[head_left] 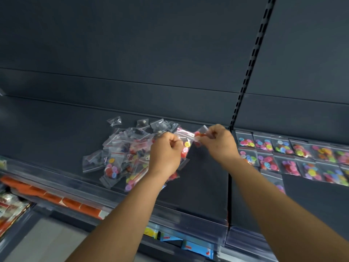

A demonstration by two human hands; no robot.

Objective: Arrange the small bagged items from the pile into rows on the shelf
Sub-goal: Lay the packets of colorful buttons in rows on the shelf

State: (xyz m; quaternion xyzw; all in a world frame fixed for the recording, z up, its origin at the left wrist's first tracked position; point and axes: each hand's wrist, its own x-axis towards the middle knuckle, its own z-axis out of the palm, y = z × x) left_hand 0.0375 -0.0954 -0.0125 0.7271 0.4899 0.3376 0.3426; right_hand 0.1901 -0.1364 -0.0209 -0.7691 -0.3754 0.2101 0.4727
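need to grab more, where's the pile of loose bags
In the head view the pile lies left of centre on the dark shelf, under the left hand.

It was a shop: dark gondola shelving [56, 140] with a slotted upright [243, 87], clear price-label strips [170, 210] along its front edge.

The shelf [75, 129] is dark slate grey. Clear bags in the pile [120, 154] hold red, pink, yellow and black pieces (some have a red seal stripe). Rows of bags [294, 157] show pink, yellow, green, blue and purple buttons.
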